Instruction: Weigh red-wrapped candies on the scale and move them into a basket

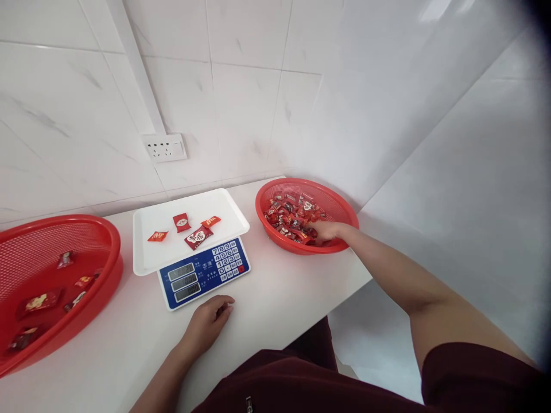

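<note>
My right hand (326, 230) reaches into the right red basket (336, 206), among many wrapped candies (286, 213). Its fingertips are hidden by the wrappers, so I cannot make out whether they grip one. My left hand (210, 318) rests on the white table just in front of the digital scale (204, 272), fingers loosely bent and a little apart, holding nothing. On the scale's white tray (150, 255) lie several candies: a red packet (181, 222), a dark red packet (198, 237) and small orange-red ones (158, 236).
A second red basket (112, 241) stands at the left with several candies (41, 301) spread over its bottom. The white table (275, 298) backs onto a tiled wall with a power socket (165, 148). The table's right edge runs beneath my right forearm.
</note>
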A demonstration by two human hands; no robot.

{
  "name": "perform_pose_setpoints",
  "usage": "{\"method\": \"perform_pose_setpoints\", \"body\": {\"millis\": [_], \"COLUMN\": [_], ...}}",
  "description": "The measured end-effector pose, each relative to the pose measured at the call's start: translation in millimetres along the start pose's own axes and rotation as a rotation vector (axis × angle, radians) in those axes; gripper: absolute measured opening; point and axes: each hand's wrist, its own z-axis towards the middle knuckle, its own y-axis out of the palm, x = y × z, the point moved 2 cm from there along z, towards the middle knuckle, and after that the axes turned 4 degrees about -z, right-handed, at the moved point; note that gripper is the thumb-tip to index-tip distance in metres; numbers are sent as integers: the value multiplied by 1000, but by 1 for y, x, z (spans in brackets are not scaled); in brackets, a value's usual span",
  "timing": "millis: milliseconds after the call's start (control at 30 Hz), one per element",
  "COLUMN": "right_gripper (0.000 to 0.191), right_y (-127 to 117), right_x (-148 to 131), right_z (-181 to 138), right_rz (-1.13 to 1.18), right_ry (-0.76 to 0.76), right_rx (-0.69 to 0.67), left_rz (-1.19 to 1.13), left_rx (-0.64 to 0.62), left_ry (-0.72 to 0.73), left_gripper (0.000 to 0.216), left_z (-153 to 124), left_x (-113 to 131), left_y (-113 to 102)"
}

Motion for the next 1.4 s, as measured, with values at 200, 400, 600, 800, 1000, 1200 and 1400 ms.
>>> {"method": "perform_pose_setpoints", "body": {"millis": [200, 400, 600, 800, 1000, 1200, 1400], "right_gripper": [44, 33, 28, 39, 21, 39, 59], "right_y": [-9, -17, -22, -6, 84, 152, 156], "right_x": [8, 17, 5, -64, -172, -213, -208], "right_z": [-6, -17, -29, -68, -100, -84, -79], "right_rz": [232, 759, 1038, 757, 238, 137, 84], "right_ry": [-74, -116, -108, -295, -793, -799, -851], "right_rx": [111, 229, 356, 398, 157, 263, 296], "left_rz": [27, 29, -51, -483, -1446, -1759, -1881], "left_rx": [3, 4, 5, -14, -261, -275, -131], "left_ry": [7, 2, -2, -76, -323, -444, -392], "left_gripper": [21, 22, 20, 24, 51, 53, 44], "left_z": [1, 0, 0, -10, -9, -1, 0], "left_x": [0, 2, 2, 29, 57, 29, 26], "left_y": [0, 0, -1, 6, 27, 36, 31]}}
